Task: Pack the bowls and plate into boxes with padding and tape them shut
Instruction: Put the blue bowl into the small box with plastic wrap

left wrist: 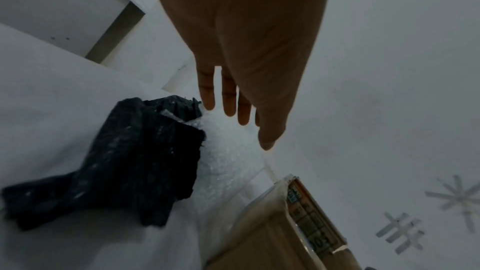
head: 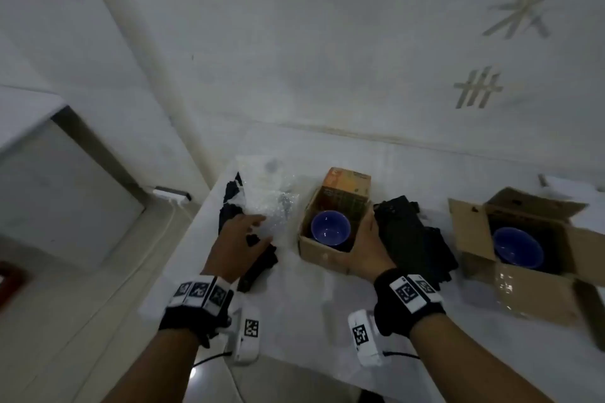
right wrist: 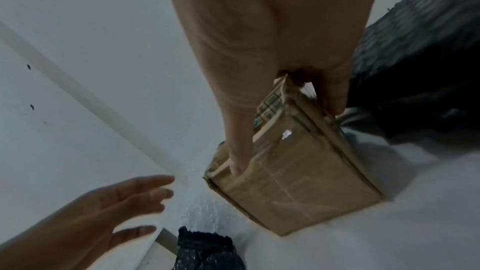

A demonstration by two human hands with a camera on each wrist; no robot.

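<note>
The right hand [head: 363, 249] grips the near corner of the small open box [head: 322, 247] holding a blue bowl [head: 330, 228], while the left hand [head: 237, 244], fingers spread, reaches over what looks like bubble wrap [head: 271, 203] beside black padding [left wrist: 124, 163].

The small brown cardboard box [head: 322, 247] is matt, with glossy clear tape on its printed flap. The blue bowl [head: 330, 227] inside shines like glazed ceramic. The clear bubble wrap sheet [head: 273, 203] glitters. The black padding [left wrist: 135, 161] looks rough, perhaps foam. The white table cover [head: 301, 314] is matt.
</note>
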